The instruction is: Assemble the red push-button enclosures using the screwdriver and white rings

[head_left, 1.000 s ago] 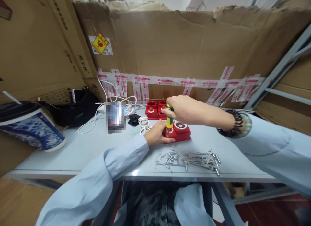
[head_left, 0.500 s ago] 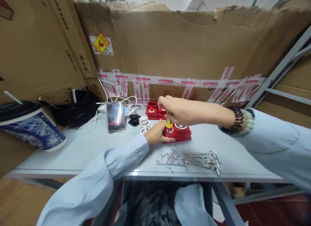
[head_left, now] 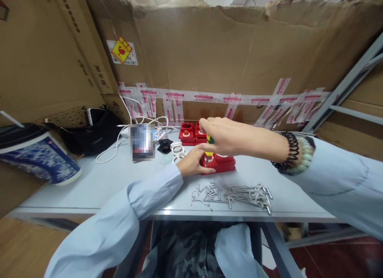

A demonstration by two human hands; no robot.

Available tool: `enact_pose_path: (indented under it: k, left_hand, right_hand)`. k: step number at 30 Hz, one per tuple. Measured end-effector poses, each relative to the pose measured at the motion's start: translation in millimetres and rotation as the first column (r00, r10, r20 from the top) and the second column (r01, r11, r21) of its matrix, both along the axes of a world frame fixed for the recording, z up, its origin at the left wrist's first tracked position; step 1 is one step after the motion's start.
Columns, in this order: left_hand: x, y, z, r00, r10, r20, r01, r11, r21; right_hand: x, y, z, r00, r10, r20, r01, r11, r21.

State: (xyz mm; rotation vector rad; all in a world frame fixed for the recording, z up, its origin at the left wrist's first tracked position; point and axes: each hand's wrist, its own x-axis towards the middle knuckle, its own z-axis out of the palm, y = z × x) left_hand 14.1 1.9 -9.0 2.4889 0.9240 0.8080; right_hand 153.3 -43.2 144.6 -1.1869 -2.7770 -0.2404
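Note:
My left hand point(head_left: 193, 163) grips the left end of a red box-shaped part point(head_left: 221, 164) lying on the pale table point(head_left: 104, 182). My right hand point(head_left: 227, 136) is closed round the yellow and green handle of a screwdriver point(head_left: 208, 147), held upright with its tip down on the red part's top left corner. The right wrist wears a black coil band and a green bead bracelet. Just in front of the part lies a heap of long silver screws point(head_left: 233, 194).
Two more red parts point(head_left: 193, 133) stand behind, by white rings point(head_left: 177, 150), a black knob point(head_left: 164, 144) and white cables point(head_left: 119, 144). A black bag point(head_left: 89, 134) and a blue patterned bag point(head_left: 36, 158) lie left. Taped cardboard walls the back; a metal rack point(head_left: 344, 94) stands right.
My right hand has turned round the screwdriver handle while staying over the red part. The left hand has kept its hold. The view has tilted slightly.

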Motion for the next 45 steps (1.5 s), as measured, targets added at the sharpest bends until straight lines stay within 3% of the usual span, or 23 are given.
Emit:
enact_pose_path:
  k: [3, 7, 12, 17, 23, 30, 35, 41, 45]
  left_hand:
    - [-0.3, 0.4, -0.4, 1.0, -0.005, 0.002, 0.005, 1.0, 0.016]
    - [-0.5, 1.1, -2.2, 0.999, 0.027, -0.023, -0.027, 1.0, 0.003]
    - [-0.7, 1.3, -2.9, 1.0, 0.005, 0.015, -0.006, 0.999, 0.041]
    - [-0.6, 1.3, -2.0, 1.0, 0.016, -0.025, -0.016, 1.0, 0.014]
    - [-0.7, 2.0, -2.7, 1.0, 0.022, -0.005, -0.022, 0.999, 0.038]
    - [-0.7, 3.0, -3.2, 1.0, 0.008, -0.002, -0.008, 1.0, 0.011]
    - [-0.6, 2.4, -3.4, 0.999, -0.023, 0.032, 0.022, 0.999, 0.036]
    - [-0.3, 1.5, -0.7, 1.0, 0.023, -0.014, -0.023, 1.0, -0.004]
    - [-0.7, 1.8, -1.2, 1.0, -0.001, 0.006, 0.001, 1.0, 0.022]
  right_hand:
    - [-0.6, 2.1, -3.6, 0.999, -0.03, -0.027, 0.032, 0.998, 0.047]
    - [1.8, 2.5, -5.4, 0.994, 0.056, -0.095, -0.062, 0.996, -0.066]
    - [1.9, 1.3, -3.9, 0.988, -0.113, -0.101, 0.115, 0.993, 0.015]
    - [0.0, -0.8, 1.2, 0.99, -0.051, -0.129, 0.028, 0.984, -0.177]
    - [-0.6, 0.7, -3.9, 0.986, -0.153, -0.064, 0.156, 0.986, 0.052]
    - [-0.4, -4.5, 7.4, 1.0, -0.013, -0.021, 0.009, 0.984, -0.177]
    - [-2.7, 0.8, -3.3, 0.994, -0.102, -0.037, 0.104, 0.994, 0.041]
    - [0.5, -1.0, 4.7, 0.998, -0.039, -0.047, 0.031, 0.987, -0.159]
    - [-0.4, -0.9, 3.6, 0.994, -0.088, -0.066, 0.083, 0.994, -0.077]
